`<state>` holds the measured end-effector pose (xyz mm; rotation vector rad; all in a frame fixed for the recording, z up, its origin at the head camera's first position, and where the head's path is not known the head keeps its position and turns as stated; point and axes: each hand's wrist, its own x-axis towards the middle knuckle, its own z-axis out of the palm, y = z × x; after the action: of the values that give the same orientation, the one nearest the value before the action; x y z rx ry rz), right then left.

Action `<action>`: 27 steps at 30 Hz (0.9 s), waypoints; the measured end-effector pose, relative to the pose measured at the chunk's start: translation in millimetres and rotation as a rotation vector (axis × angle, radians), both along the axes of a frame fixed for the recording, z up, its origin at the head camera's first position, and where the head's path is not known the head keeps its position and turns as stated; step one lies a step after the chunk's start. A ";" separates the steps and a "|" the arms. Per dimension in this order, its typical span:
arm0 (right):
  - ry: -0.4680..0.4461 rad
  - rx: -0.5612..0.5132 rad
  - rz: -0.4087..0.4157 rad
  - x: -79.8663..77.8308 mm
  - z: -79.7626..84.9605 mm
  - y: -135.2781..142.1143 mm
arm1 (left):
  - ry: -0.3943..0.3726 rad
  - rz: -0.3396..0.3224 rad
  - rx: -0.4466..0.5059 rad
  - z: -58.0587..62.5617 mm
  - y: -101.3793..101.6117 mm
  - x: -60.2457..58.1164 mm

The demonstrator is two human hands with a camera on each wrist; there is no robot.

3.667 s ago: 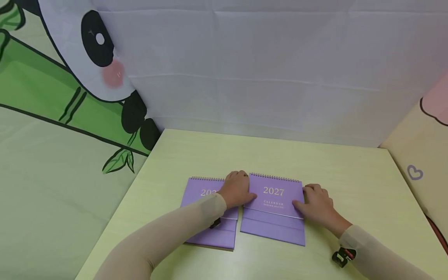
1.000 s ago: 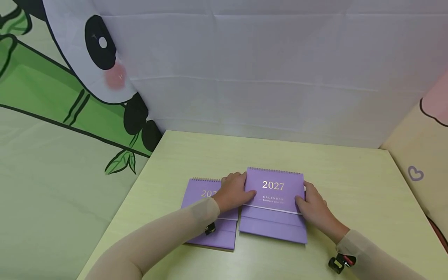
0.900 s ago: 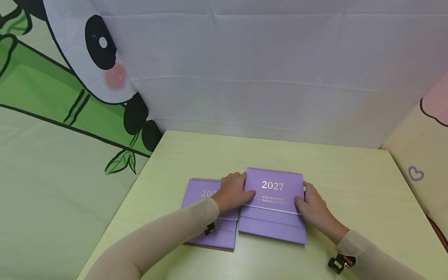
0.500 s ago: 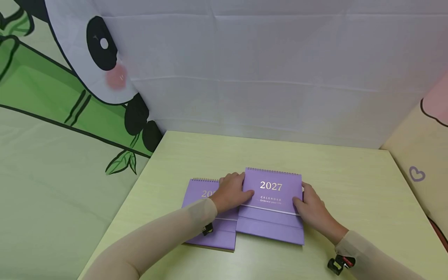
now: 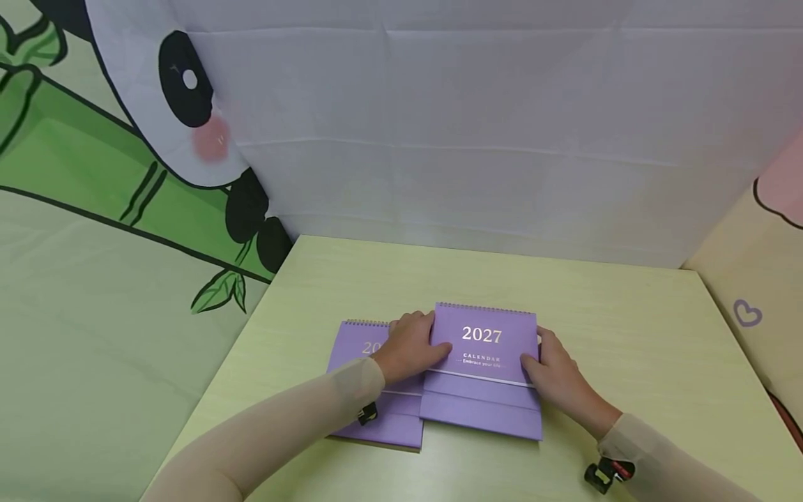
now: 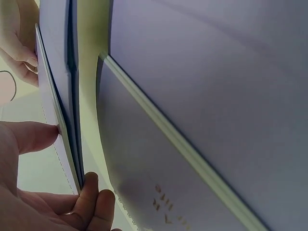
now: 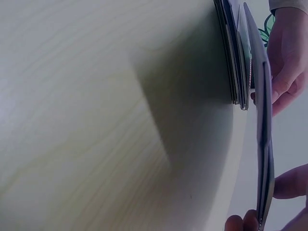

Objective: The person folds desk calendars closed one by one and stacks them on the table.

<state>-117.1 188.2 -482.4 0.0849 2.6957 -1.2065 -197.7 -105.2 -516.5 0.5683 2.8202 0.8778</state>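
A purple desk calendar with a wire-bound top edge and "2027" on its cover is held between both hands. My left hand pinches its left edge, thumb on the cover and fingers behind. At its right edge my right hand grips it the same way. The right wrist view shows this held calendar raised off the table over its shadow. A second purple calendar lies on the table to the left, partly hidden by the left hand and sleeve; from the side it shows several layers.
The pale wood-look table reaches back to a white cloth backdrop. A printed panda and bamboo sheet stands at the left, a cream printed sheet at the right. A small black device sits on the right wrist.
The held calendar has come up off the table and shifted slightly left with both hands, so its lower left corner now overlaps the other calendar's edge in the head view.
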 end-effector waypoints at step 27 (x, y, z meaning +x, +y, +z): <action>-0.014 -0.083 0.024 6.8 5.3 -16.6 | -0.045 0.043 0.010 0.7 -18.0 8.2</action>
<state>-110.3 171.6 -477.0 0.0496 2.6228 -1.3045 -189.5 -123.3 -515.9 0.4841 2.7995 0.9007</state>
